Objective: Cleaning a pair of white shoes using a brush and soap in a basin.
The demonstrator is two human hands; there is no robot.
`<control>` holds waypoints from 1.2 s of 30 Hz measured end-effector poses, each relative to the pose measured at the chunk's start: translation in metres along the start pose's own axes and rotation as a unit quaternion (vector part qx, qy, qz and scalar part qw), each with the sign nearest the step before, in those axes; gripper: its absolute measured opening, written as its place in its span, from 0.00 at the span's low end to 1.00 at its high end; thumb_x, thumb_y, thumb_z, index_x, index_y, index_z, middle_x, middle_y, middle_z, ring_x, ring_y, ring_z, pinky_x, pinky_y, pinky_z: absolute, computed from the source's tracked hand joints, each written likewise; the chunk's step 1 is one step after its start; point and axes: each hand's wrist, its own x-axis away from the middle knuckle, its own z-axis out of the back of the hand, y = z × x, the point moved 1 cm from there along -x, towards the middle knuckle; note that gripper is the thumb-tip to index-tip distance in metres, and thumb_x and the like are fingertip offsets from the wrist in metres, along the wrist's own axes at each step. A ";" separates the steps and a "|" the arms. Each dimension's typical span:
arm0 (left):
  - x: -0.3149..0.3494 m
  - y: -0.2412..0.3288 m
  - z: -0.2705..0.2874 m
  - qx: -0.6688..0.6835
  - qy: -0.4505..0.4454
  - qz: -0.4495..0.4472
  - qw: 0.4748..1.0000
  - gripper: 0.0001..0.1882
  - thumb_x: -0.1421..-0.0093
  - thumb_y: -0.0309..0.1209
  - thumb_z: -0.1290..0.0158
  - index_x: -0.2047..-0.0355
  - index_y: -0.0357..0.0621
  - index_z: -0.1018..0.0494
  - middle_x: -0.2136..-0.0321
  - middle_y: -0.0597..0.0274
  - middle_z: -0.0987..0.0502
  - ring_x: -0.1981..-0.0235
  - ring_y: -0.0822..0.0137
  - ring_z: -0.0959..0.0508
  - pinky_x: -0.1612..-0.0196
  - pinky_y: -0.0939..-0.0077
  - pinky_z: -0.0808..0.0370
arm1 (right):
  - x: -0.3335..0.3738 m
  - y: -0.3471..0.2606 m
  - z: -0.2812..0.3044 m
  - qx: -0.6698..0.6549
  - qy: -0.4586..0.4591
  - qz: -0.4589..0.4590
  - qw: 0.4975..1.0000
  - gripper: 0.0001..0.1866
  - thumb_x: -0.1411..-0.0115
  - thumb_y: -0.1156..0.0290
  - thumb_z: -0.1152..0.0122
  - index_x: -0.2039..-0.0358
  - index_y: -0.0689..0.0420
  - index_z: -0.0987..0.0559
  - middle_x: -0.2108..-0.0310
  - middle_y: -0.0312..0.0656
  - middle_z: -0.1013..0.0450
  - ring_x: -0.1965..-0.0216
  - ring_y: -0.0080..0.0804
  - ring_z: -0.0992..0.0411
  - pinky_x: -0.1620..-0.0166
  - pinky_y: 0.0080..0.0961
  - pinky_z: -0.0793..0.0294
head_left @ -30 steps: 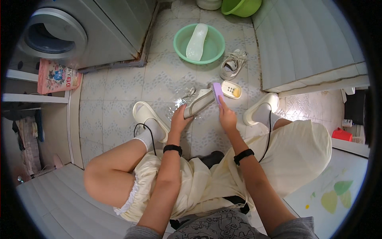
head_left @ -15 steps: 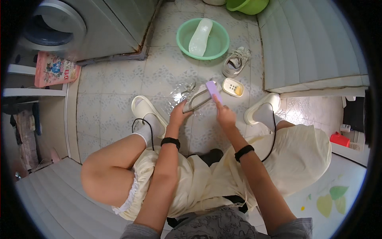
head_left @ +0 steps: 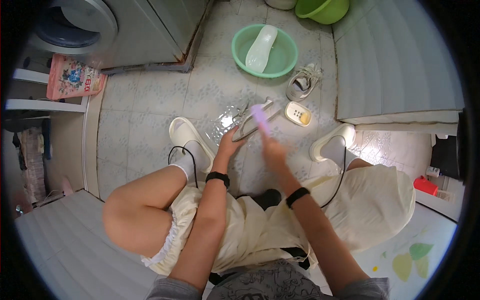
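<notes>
My left hand (head_left: 230,146) grips one end of a grey-and-white shoe (head_left: 244,127), holding it tilted just above the wet floor. A purple-handled brush (head_left: 259,119) is in my closed right hand (head_left: 274,152), its head against or right over the shoe's side; both hand and brush are smeared by motion. The bristles are hidden. Right of the brush, a small white soap dish (head_left: 298,114) with a yellow piece of soap (head_left: 304,118) lies on the tiles. Behind the dish stands another laced grey-white sneaker (head_left: 303,82).
A green basin (head_left: 287,56) with a white insole-shaped piece (head_left: 261,49) in it sits farther off. A lime-green tub (head_left: 322,11) is at the far end. A grey washing machine (head_left: 145,35) and pink bag (head_left: 75,77) stand left. Water (head_left: 225,120) glistens left of the shoe.
My right hand and the brush have moved slightly left and nearer to me along the shoe. My left hand keeps its hold. The whole view has shifted a little.
</notes>
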 end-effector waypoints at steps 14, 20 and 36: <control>0.009 0.004 0.016 0.032 -0.004 0.082 0.996 0.33 0.57 0.34 0.39 0.50 0.38 0.35 0.53 0.47 0.30 0.50 0.54 0.31 0.48 0.70 0.36 | -0.006 -0.052 -0.014 0.029 0.025 0.071 0.997 0.34 0.48 0.76 0.53 0.40 0.36 0.46 0.79 0.45 0.29 0.82 0.40 0.28 0.81 0.35 0.30; 0.012 0.003 0.004 -0.030 0.084 -0.017 0.996 0.31 0.58 0.30 0.39 0.51 0.39 0.34 0.55 0.46 0.29 0.53 0.52 0.29 0.50 0.68 0.33 | -0.038 -0.001 -0.005 0.043 0.067 0.099 0.992 0.28 0.43 0.72 0.55 0.42 0.35 0.41 0.88 0.43 0.35 0.88 0.41 0.33 0.85 0.37 0.34; 0.007 -0.008 0.000 0.021 0.072 -0.016 0.997 0.34 0.60 0.27 0.39 0.50 0.37 0.36 0.52 0.46 0.31 0.50 0.54 0.32 0.47 0.71 0.36 | -0.072 0.002 0.037 0.036 0.007 0.001 0.999 0.22 0.40 0.63 0.55 0.44 0.33 0.38 0.85 0.49 0.30 0.83 0.46 0.30 0.81 0.41 0.31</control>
